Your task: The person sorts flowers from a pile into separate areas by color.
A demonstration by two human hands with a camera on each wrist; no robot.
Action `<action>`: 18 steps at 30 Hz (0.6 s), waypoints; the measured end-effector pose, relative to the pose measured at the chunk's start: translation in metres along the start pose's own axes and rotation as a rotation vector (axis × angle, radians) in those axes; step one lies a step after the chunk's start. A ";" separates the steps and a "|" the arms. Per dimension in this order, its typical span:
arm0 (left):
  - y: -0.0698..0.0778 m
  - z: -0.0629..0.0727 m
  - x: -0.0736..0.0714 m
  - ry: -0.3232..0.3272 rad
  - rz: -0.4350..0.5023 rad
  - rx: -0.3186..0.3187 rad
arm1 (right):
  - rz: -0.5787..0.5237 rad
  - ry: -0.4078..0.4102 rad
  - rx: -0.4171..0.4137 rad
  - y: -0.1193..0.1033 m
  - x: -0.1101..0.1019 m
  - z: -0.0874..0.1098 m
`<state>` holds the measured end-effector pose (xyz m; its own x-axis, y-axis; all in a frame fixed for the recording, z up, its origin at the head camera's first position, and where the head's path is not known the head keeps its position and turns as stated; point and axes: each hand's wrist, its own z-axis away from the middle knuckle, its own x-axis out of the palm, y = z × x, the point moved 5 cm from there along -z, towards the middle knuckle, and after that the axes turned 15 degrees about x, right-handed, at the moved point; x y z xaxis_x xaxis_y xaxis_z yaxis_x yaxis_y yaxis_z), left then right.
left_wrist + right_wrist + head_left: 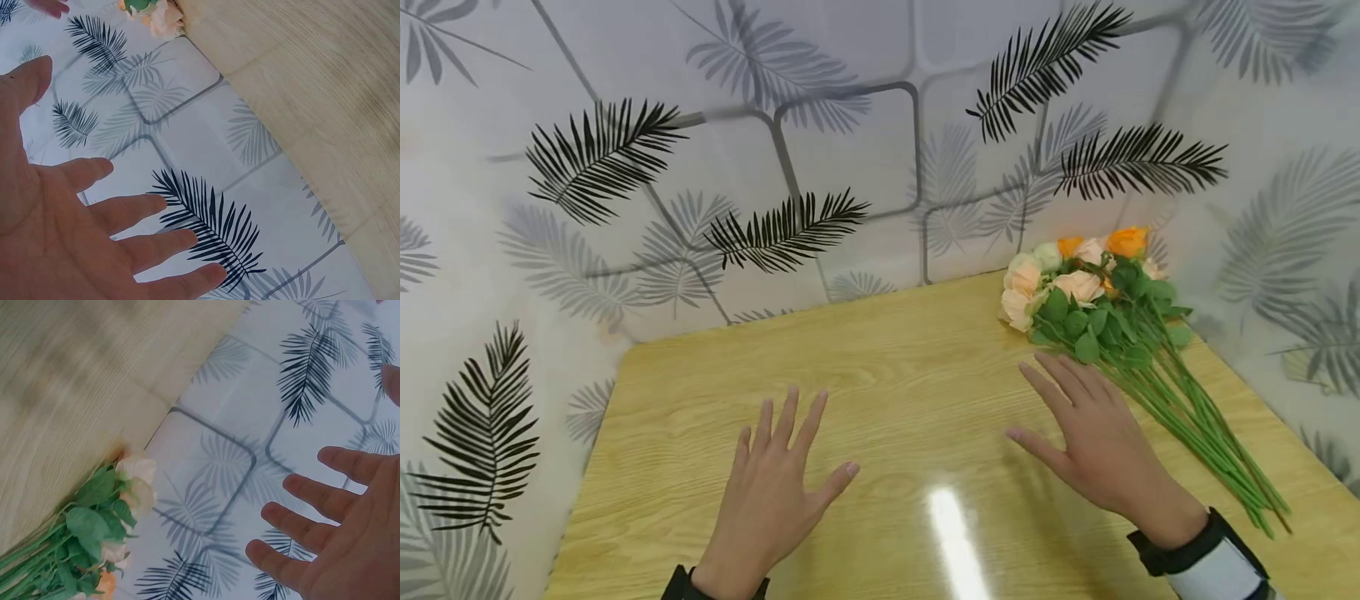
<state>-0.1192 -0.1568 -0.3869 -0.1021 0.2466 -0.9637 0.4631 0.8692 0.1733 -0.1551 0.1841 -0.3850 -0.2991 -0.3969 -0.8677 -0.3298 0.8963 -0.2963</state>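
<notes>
Hands [771, 492] [1101, 446] apart; flowers [1108, 308] near table edge [1253, 415].

I see a yellowish wood-grain table [895, 367], bright light streak [957, 542] on its near part. Pale wall covering [850, 162] behind and both sides, black and grey fronds [790, 231], grey rounded outlines [917, 150].

left hand [769, 496] and right hand [1101, 446] are held apart, fingers [785, 421] straight and spread.
</notes>
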 end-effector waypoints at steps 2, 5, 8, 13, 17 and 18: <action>-0.001 0.002 -0.001 -0.004 0.012 -0.005 | 0.005 0.015 0.012 0.006 -0.003 0.001; -0.002 0.004 -0.001 0.002 0.022 -0.009 | 0.005 0.027 0.044 0.014 -0.007 0.001; -0.003 0.005 -0.002 0.014 0.024 -0.005 | 0.005 0.036 0.071 0.023 -0.010 0.001; -0.005 0.007 -0.003 0.039 0.022 0.006 | 0.016 0.051 0.111 0.043 -0.013 0.001; -0.004 0.006 -0.005 0.102 -0.001 0.048 | 0.033 0.087 0.143 0.061 -0.015 0.005; -0.003 0.005 -0.006 0.122 -0.009 0.062 | 0.040 0.101 0.146 0.065 -0.016 0.007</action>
<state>-0.1154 -0.1635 -0.3825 -0.2108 0.2929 -0.9326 0.5151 0.8441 0.1486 -0.1658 0.2495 -0.3933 -0.4003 -0.3716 -0.8377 -0.1846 0.9281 -0.3235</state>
